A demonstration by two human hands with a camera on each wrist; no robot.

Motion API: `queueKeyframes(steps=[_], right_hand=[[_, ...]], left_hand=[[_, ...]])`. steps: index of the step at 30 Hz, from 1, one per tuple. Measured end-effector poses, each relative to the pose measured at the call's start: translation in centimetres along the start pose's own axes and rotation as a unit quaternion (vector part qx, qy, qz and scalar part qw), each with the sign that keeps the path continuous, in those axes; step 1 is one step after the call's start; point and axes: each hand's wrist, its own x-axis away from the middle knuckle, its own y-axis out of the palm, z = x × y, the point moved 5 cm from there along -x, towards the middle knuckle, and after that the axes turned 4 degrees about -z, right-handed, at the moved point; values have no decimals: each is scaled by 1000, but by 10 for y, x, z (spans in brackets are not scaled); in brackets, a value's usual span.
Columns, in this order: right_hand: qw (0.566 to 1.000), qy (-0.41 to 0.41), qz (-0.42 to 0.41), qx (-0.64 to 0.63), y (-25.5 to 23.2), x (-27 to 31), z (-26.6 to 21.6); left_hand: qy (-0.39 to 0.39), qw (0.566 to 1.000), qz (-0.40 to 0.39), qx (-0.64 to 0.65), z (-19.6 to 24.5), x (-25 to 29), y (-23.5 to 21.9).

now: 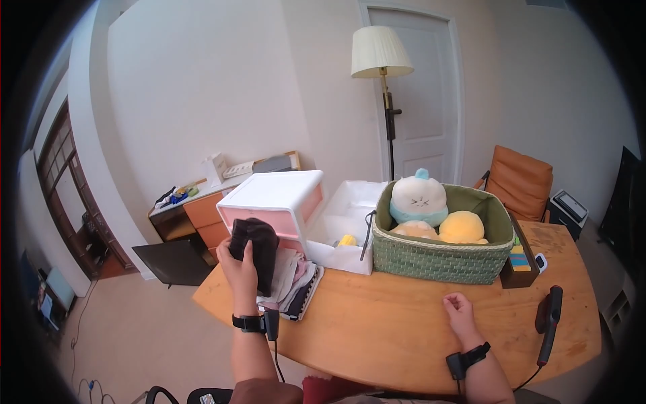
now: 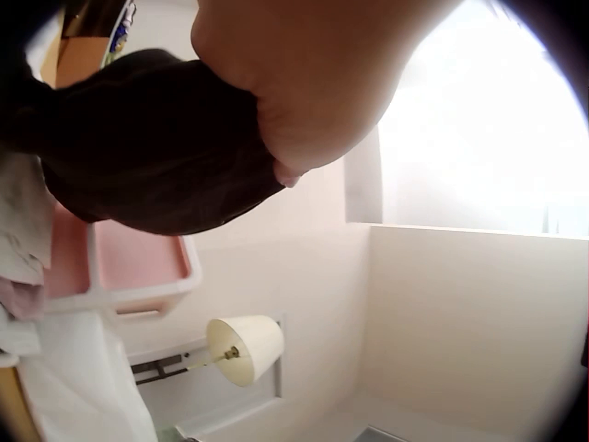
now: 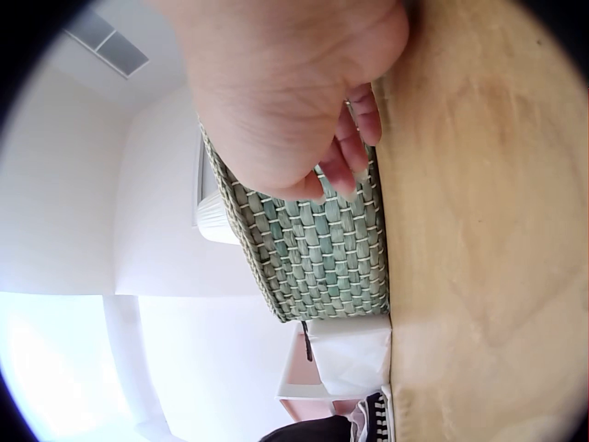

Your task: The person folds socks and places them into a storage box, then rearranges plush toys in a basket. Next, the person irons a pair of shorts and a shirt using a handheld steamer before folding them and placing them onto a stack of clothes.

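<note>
In the head view, the left hand (image 1: pixel 238 268) is raised at the near left side of the table (image 1: pixel 383 323), its thumb lying on a dark cloth (image 1: pixel 263 252) that it grips; the cloth hangs down in front of a pile of folded clothes (image 1: pixel 304 289), and whether its lower end touches the pile cannot be told. Behind them stands a white and pink drawer box (image 1: pixel 272 190), and to its right a white bin (image 1: pixel 342 260) with a small yellow thing (image 1: pixel 347 240) in it. Next comes a green woven basket (image 1: pixel 437 259) holding a white plush toy (image 1: pixel 418 200) with a pale blue top, a yellow plush toy (image 1: pixel 463 227) and a peach-coloured one (image 1: pixel 416 230). The right hand (image 1: pixel 461 316) is near the table's front edge, in front of the basket, its fingers loosely bent and holding nothing. To its right lie a black and red brush (image 1: pixel 550 320) and, farther back, a brown box (image 1: pixel 520 273) beside the basket. A floor lamp (image 1: pixel 381 54) and an orange chair (image 1: pixel 518 180) stand behind the table. In the left wrist view, the dark cloth bulges out from the left hand, whose fingers are mostly hidden, with the drawer box and the lamp beyond. In the right wrist view, the right hand's fingers curve loosely, slightly apart, in front of the basket's woven side; whether they touch the table cannot be told.
</note>
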Motion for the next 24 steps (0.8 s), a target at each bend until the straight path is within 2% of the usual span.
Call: queueKeyframes(steps=[1,3,6,8,10,11,12,13,14,16,18,20,22,24], right_hand=[[1000,0,-3,12,1,1,0],[1000,7,-13,10,3,3,-1],[999,15,-39,-2,9,5,-9],[999,16,-49,-10,10,6,-12],[991,34,-90,-90,14,7,-9],[991,33,-91,-90,13,8,-5],[992,-35,-100,-65,13,8,-6],[988,-103,-109,-40,14,9,-9],[983,50,-126,-123,17,14,-16],[961,118,-179,-176,12,11,1],[954,100,-186,-211,14,12,7],[947,82,-192,-245,16,14,2],[907,220,-145,-327,14,25,1],[892,233,-119,-370,12,23,0]], left_hand=[[-1,1000,-2,-1,18,-1,-2],[115,989,24,88,65,0,-8],[206,968,24,144,126,19,-13],[238,949,-37,205,156,36,-9],[243,899,-83,355,171,55,12],[244,899,-111,345,177,64,22],[245,900,-139,333,183,72,32],[232,889,-177,354,188,79,46],[218,876,-214,373,192,88,62],[125,829,-293,460,190,113,103],[9,819,-358,449,186,139,137],[-64,795,-444,408,177,164,169],[-113,769,-482,404,160,192,196],[-118,775,-459,419,140,213,212]])
